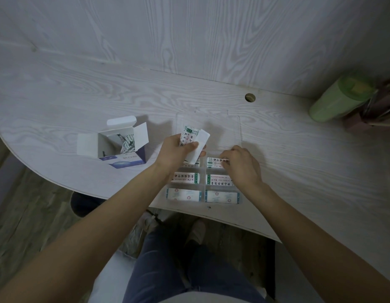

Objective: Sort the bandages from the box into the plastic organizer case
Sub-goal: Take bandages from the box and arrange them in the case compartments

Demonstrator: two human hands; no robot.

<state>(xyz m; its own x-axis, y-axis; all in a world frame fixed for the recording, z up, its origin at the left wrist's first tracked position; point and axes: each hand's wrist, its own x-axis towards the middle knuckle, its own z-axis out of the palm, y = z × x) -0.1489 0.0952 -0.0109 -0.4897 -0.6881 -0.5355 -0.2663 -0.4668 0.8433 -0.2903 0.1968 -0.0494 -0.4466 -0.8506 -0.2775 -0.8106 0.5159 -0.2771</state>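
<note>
The open box [119, 145] stands at the left with more bandages still inside, so sorting looks roughly midway; just beside it the left hand [176, 153] grips a fanned bunch of bandages [193, 141] above the organizer case [202, 186], whose visible compartments already hold strips; the right hand [240, 165] pinches one bandage [215, 162] down into an upper right compartment; a green bottle [336, 99] lies far right, well apart, obstructing nothing.
</note>
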